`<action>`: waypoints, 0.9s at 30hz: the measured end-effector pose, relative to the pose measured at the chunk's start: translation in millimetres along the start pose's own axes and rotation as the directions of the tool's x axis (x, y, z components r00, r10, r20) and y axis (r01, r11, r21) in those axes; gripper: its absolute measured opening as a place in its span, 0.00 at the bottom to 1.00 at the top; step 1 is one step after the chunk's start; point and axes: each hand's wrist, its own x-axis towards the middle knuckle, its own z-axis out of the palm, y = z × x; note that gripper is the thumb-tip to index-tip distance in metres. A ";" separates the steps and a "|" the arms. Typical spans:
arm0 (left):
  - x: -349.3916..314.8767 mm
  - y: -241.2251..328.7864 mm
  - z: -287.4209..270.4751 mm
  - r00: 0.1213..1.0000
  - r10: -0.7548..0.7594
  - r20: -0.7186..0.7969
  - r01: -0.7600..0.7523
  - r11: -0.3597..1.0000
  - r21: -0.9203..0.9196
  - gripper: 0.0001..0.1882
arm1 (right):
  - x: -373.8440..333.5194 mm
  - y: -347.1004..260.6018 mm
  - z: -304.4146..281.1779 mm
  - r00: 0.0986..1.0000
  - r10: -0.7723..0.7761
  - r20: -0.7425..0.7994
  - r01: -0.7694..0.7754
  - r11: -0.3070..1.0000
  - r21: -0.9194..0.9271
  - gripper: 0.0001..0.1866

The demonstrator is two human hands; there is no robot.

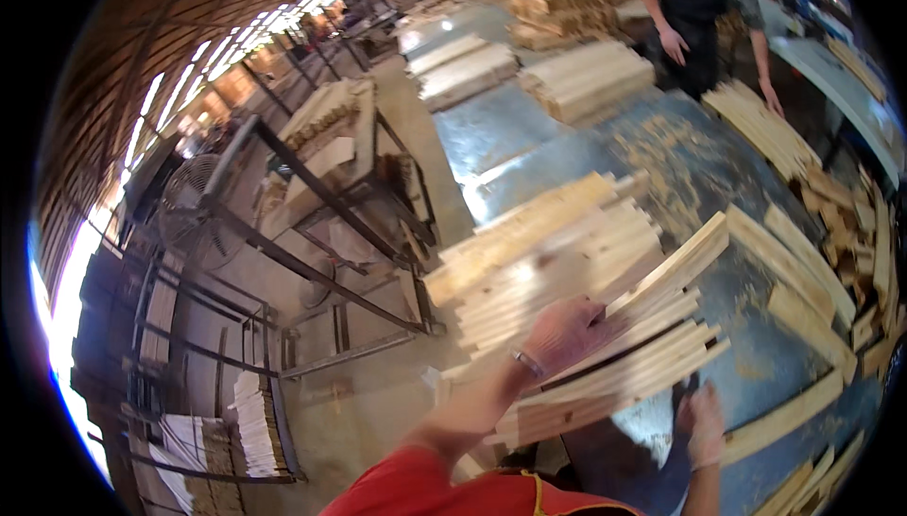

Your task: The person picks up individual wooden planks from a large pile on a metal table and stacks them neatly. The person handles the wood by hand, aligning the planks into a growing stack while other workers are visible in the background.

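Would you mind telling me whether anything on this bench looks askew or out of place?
Yes. The wooden slats under the left hand are fanned out, ends uneven, unlike the squared stack farther back. Sawdust litters the metal table, and offcuts lie jumbled at the right edge.

Under my left hand (565, 332) I see pale, raw wooden slats (614, 365), matt and rough-sawn. The table (529, 152) is sheet metal, dull grey yet glossy where light hits, dusted with sawdust. My sleeve (416, 488) is red cloth.
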 end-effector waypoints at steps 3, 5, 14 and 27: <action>50.3 -75.6 -10.2 0.999 0.046 0.002 -0.046 0.993 0.113 0.17 | -27.8 48.9 45.5 0.926 0.225 0.302 -0.256 0.964 0.067 0.42; 84.1 -110.2 -22.0 0.999 0.050 0.014 -0.052 0.984 0.171 0.14 | -42.3 55.2 82.6 0.896 0.231 0.380 -0.260 0.965 0.025 0.44; -83.1 -215.0 0.3 0.905 0.247 -0.345 -0.207 0.967 0.150 0.28 | -43.0 99.7 159.7 0.943 0.333 -0.024 -0.329 0.939 0.096 0.21; -217.9 -297.3 202.1 0.765 -0.560 0.318 0.511 0.228 -0.829 0.20 | -74.6 9.0 198.3 0.972 0.098 -0.212 -0.108 0.993 -0.040 0.34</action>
